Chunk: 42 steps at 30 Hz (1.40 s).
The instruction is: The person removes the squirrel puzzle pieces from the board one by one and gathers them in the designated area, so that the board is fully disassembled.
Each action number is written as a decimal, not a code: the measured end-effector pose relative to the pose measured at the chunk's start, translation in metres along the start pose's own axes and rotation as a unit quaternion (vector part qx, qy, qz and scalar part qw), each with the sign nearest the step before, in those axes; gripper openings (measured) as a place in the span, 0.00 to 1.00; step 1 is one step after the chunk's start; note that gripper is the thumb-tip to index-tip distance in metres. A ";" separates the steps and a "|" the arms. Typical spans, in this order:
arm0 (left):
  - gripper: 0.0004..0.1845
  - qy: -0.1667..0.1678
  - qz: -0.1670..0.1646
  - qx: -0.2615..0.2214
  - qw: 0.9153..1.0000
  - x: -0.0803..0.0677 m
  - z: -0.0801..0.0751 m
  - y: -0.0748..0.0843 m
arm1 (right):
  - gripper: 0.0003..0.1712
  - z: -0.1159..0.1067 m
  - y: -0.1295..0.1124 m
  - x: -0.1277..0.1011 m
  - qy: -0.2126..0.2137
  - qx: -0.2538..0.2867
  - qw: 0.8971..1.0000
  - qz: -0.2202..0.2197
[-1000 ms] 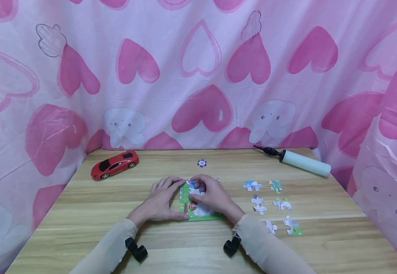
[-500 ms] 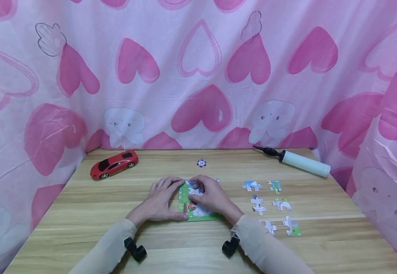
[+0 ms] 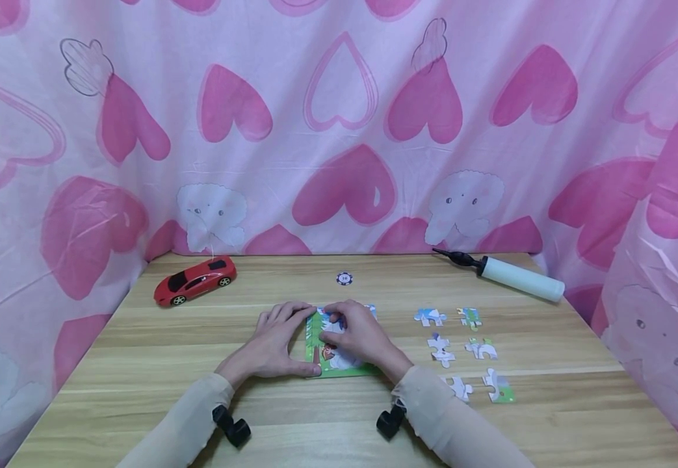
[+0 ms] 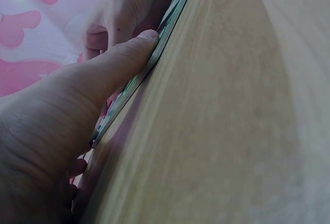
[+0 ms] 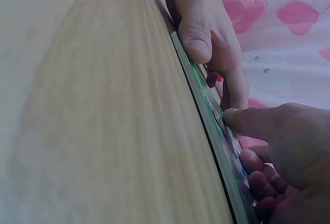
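At the far left of the light wooden table stands a red toy sports car, well apart from the hands. Moving toward the middle, the person's left hand lies flat on the tabletop against the left edge of a green-bordered cardboard jigsaw puzzle board; its fingers are straight and spread along that edge, and the left wrist view shows the thumb pressed against the board's near rim, so the hand steadies the board rather than closing round it. The board itself lies flat at the centre of the table, near the front. Behind it, toward the pink heart-patterned cloth backdrop, lies a small round blue-and-white chip. The right hand rests on top of the board, fingers bent, with the fingertips pressing down on the picture near its far left corner; whether a loose piece lies under them cannot be told. Further right, six loose jigsaw pieces lie in two rows on the wood, apart from one another. At the far right rear lies a white cylindrical hand pump with a black nozzle.
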<state>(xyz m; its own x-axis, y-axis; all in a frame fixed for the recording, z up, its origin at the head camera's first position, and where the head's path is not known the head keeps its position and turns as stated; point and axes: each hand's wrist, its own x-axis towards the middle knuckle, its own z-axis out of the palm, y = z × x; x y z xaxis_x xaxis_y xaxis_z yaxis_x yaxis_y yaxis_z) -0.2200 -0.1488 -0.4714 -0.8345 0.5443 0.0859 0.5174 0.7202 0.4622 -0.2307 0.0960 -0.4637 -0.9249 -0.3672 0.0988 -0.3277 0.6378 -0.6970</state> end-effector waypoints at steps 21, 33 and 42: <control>0.66 0.000 -0.003 -0.002 1.000 0.000 0.002 -0.002 | 0.32 -0.002 -0.006 0.002 -0.010 0.006 1.000 0.022; 0.66 0.001 -0.003 -0.002 1.000 0.000 0.001 -0.001 | 0.28 -0.003 -0.008 0.002 -0.012 0.007 0.999 0.034; 0.66 -0.004 -0.005 -0.001 1.000 0.001 0.001 -0.001 | 0.27 -0.004 -0.006 0.003 -0.006 0.012 0.999 0.033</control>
<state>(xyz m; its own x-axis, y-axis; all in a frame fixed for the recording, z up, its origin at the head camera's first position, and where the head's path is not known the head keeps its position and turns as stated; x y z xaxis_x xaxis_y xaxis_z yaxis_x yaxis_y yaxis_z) -0.2215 -0.1486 -0.4723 -0.8384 0.5400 0.0744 0.5082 0.7249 0.4650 -0.2319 0.0936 -0.4562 -0.9418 -0.3332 0.0448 -0.2619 0.6438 -0.7190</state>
